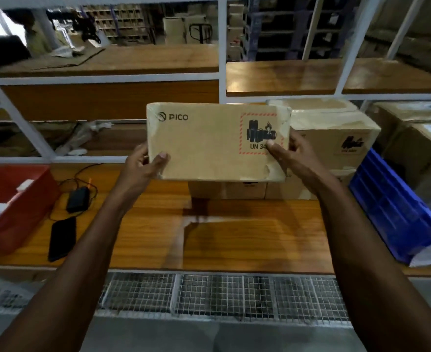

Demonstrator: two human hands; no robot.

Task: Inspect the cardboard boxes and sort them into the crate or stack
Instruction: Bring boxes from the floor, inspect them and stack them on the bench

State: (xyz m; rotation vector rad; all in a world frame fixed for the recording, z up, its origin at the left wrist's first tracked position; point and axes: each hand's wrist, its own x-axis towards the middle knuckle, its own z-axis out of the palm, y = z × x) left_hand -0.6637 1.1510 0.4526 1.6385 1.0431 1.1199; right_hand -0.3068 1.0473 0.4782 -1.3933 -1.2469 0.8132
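Note:
I hold a brown cardboard box (209, 143) up above the wooden bench, its printed face toward me with a PICO logo and a red-bordered battery warning label. My left hand (143, 163) grips its lower left edge, thumb on the front. My right hand (288, 151) grips the right edge, thumb over the label. The box's lower right corner looks dented and torn. Behind it a stack of similar cardboard boxes (336, 138) stands on the bench. A blue crate (392, 207) sits at the right, a red crate (18, 207) at the left.
The wooden bench (234, 240) carries a black phone (62, 237) and a black charger with cables (78, 199) on its left. White shelf frames (222, 59) rise behind. More large boxes (417, 138) stand at far right. A wire mesh (222, 295) lies below the bench front.

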